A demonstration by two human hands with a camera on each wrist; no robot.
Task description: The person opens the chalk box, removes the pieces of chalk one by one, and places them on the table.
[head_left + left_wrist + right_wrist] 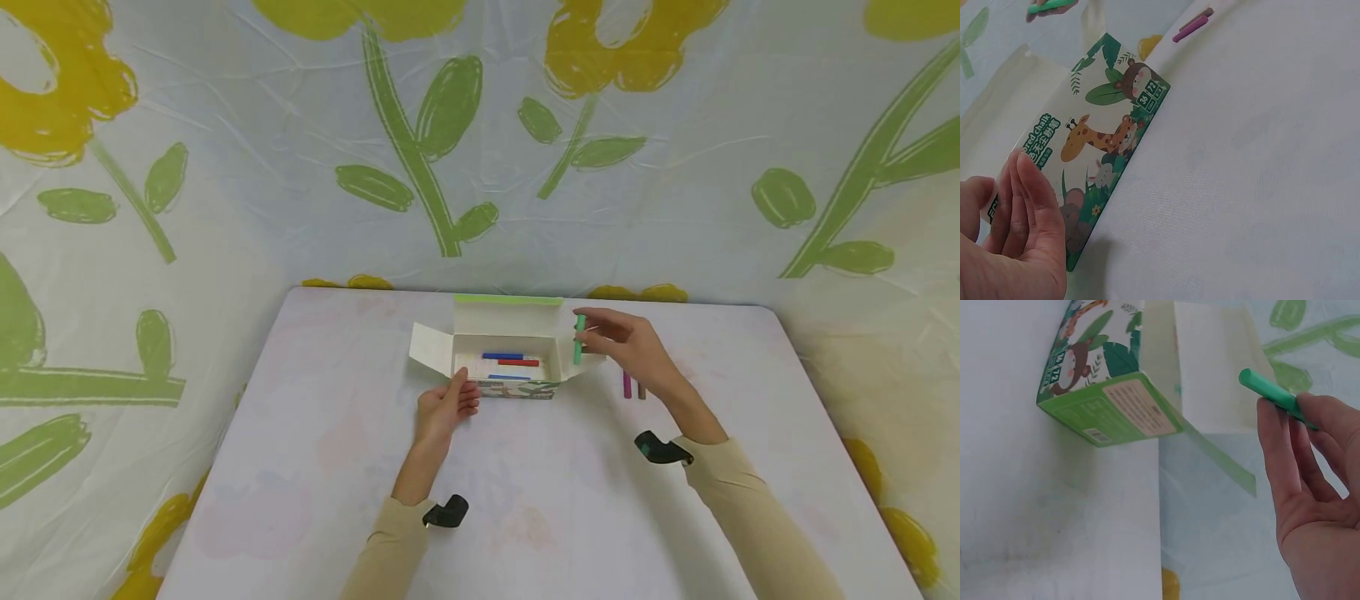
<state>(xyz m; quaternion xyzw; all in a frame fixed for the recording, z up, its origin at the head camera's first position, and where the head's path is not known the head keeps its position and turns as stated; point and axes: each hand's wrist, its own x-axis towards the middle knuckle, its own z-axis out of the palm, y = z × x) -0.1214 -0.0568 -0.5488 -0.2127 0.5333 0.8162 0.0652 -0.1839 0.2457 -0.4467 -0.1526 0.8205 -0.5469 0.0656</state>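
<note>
An open cardboard chalk box point(517, 389) with cartoon animals printed on its front stands toward the back of the table. Inside it lie a blue chalk stick point(502, 356), a red chalk stick point(518, 363) and a lighter blue chalk stick point(510, 377). My left hand point(447, 407) grips the box's near wall at its left end, thumb at the rim and fingers against the printed side point(1100, 134). Beside the box's right flap, my right hand point(626, 346) pinches a green chalk stick point(1272, 394) between thumb and fingertips, raised and nearly upright in the head view.
A purple chalk stick point(627, 385) and a brown chalk stick point(642, 391) lie on the table right of the box. The box's lid point(508, 317) stands up at the back, and its left flap point(431, 346) spreads outward. A flower-printed cloth point(480, 150) hangs behind the table.
</note>
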